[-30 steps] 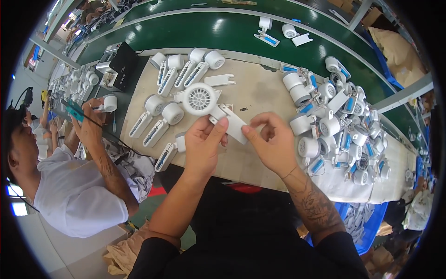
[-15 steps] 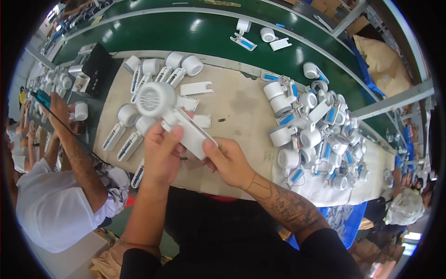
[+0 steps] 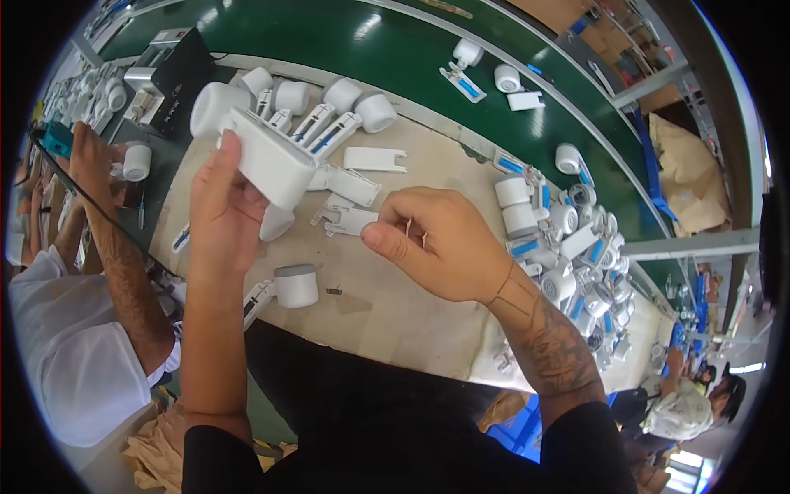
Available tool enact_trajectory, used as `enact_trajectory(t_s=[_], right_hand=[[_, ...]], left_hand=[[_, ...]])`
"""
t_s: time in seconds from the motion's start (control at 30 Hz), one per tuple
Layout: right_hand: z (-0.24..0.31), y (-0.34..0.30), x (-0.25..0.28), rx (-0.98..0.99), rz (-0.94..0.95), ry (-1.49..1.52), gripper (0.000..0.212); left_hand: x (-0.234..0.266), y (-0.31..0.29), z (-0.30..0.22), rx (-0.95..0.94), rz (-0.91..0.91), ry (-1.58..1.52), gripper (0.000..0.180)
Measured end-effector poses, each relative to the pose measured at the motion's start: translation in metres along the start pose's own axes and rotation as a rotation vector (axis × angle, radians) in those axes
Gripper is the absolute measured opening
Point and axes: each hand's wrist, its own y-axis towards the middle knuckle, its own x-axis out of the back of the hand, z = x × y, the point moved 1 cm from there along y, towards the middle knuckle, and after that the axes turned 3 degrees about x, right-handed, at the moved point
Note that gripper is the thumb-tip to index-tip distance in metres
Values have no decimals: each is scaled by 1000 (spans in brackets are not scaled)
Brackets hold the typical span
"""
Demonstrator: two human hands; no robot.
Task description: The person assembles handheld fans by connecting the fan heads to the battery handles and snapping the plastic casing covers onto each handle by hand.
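My left hand (image 3: 222, 198) grips a white handheld fan (image 3: 276, 160), its handle tilted toward me and its round head (image 3: 218, 109) at the upper left. My right hand (image 3: 448, 243) is curled, thumb toward the index finger, at the right end of a flat white handle cover (image 3: 350, 221). Whether its fingers touch that cover is hidden. Another flat cover (image 3: 374, 159) lies farther back. Behind the held fan are several fans with open handles (image 3: 333, 136). Near the table's front edge lies one more fan (image 3: 296, 286), beside a small dark part (image 3: 333, 290).
A heap of white fans with blue parts (image 3: 576, 263) fills the table's right side. Beyond runs a green conveyor (image 3: 370, 41) carrying a few fans. At the left stands a black machine (image 3: 164, 82); a co-worker's arm (image 3: 123, 272) holds a teal tool (image 3: 56, 140).
My right hand has let go of the fan handle and moved right, over a cover. My left hand has carried the fan left and turned it. The view has shifted.
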Motion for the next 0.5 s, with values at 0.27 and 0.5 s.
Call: enact_trajectory(t_s=[0.27, 0.5], right_hand=[[5, 34, -41, -81, -186, 288, 30], [-12, 50, -32, -120, -71, 343, 48]], left_hand=[[5, -14, 37, 46, 68, -21, 28], [19, 11, 19, -115, -42, 323, 23]])
